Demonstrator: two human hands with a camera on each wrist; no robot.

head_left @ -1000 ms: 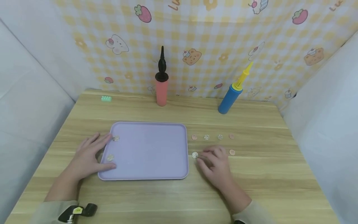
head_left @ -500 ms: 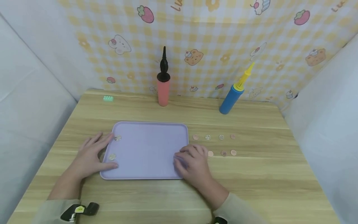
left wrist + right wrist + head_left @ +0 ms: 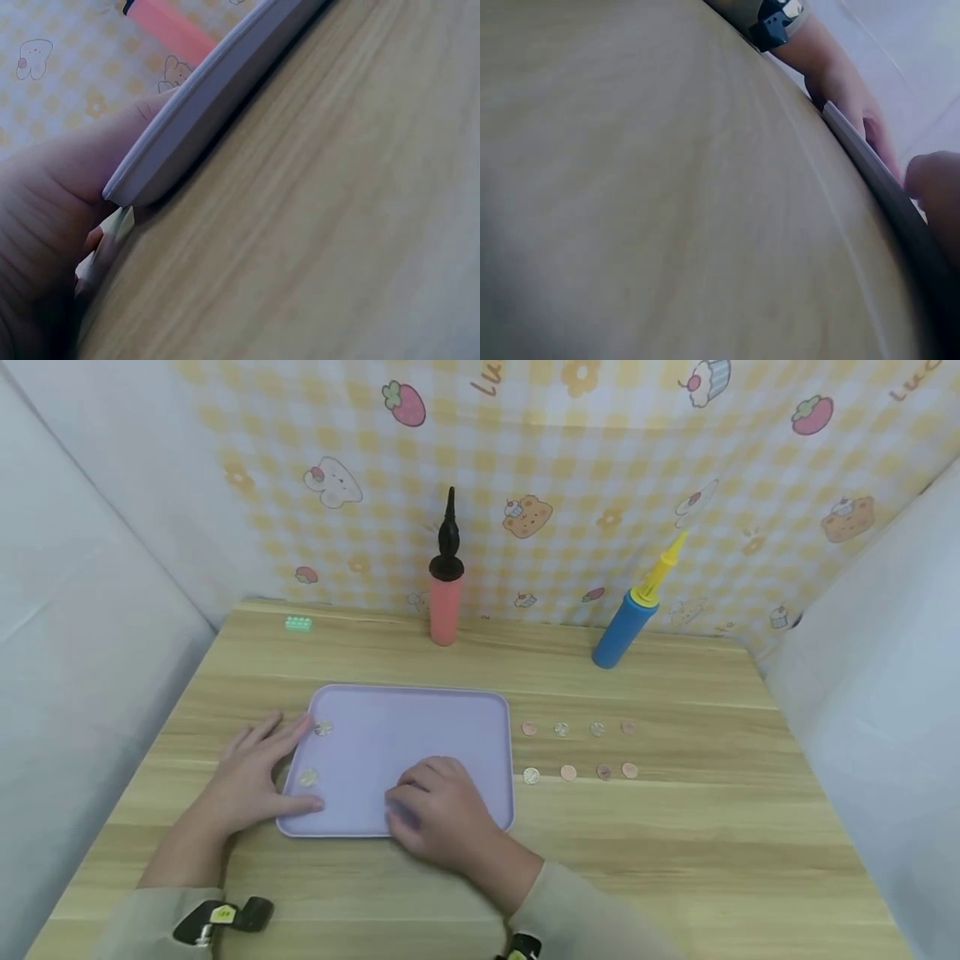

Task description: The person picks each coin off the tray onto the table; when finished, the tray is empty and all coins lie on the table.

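The lilac tray (image 3: pixel 420 695) lies on the table. My left hand (image 3: pixel 251 777) rests at its left edge, fingers spread and fairly straight, the thumb over the rim. Two silvery coins, the upper coin (image 3: pixel 323 727) and the lower coin (image 3: pixel 308 777), lie in the tray near that hand. Over the tray's lower middle is my right hand (image 3: pixel 438 814), its fingers bent toward the thumb; anything between the fingertips is hidden. In the left wrist view the tray's side (image 3: pixel 176 135) meets the left hand (image 3: pixel 45 202). The right wrist view shows mostly tabletop.
Right of the tray lie two rows of coins, silvery and copper, including a silvery coin (image 3: pixel 531 776) and a copper coin (image 3: pixel 568 772). Behind stand a red-black pump (image 3: pixel 444 610) and a leaning blue-yellow pump (image 3: pixel 624 631). A mint toy brick (image 3: pixel 297 623) sits at back left.
My right hand has moved left from beside the coins, across the tray's right rim, to over its lower middle. Coins it covered now show. The left hand keeps its place on the tray.
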